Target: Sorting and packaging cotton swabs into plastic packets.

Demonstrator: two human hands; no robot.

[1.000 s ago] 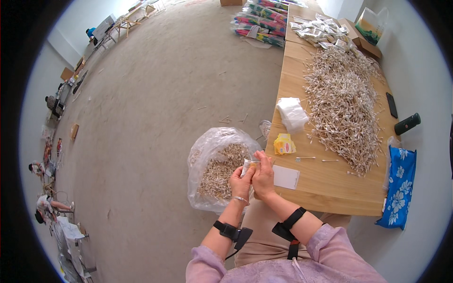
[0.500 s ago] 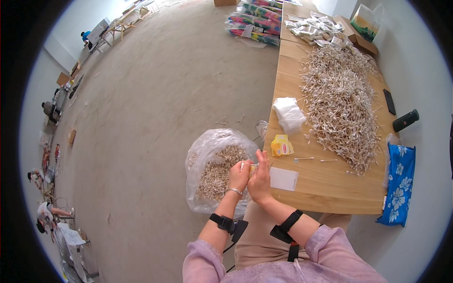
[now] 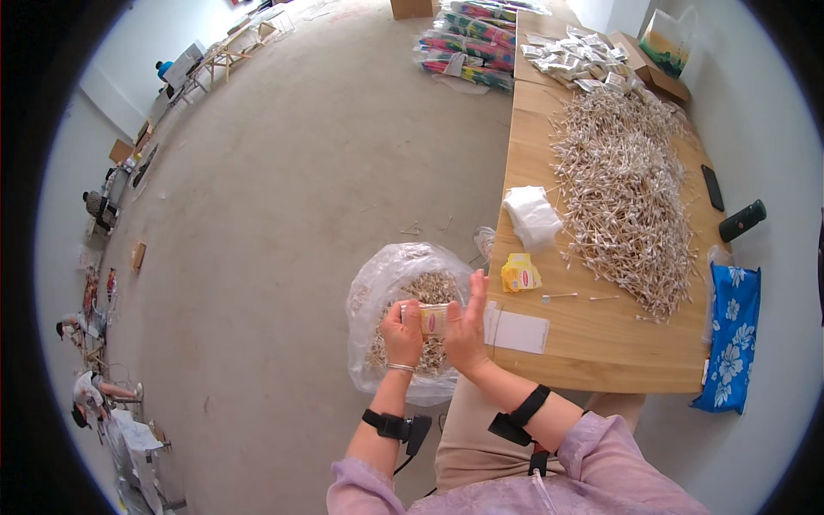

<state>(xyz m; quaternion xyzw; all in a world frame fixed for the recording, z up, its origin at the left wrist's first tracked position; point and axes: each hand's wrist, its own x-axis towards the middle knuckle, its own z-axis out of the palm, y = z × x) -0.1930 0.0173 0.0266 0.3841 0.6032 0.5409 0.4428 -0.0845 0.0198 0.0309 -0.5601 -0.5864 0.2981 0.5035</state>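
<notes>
My left hand (image 3: pixel 402 336) is closed round one end of a small clear pack of cotton swabs (image 3: pixel 433 321) with a yellow and red label. My right hand (image 3: pixel 466 336) is upright, fingers stretched out, its palm against or very near the pack's other end. Both hands are over a clear plastic bag (image 3: pixel 362 378) of loose cotton swabs, left of the table. On the table beside my right hand lies a white card (image 3: pixel 519 333). Beyond it are a pile of yellow cards (image 3: pixel 520 275) and a stack of clear plastic bags (image 3: pixel 533 218).
A big heap of cotton swabs (image 3: pixel 622 189) covers much of the wooden table (image 3: pixel 618 365), with filled packets (image 3: pixel 579 56) behind. Along the wall side are a phone (image 3: pixel 712 187), a dark bottle (image 3: pixel 742 221) and a blue floral pouch (image 3: pixel 730 339). Several people sit far left.
My hands have moved left over the bag and spread apart, so the pack between them now shows. The right fingers have straightened. The whole view has shifted slightly.
</notes>
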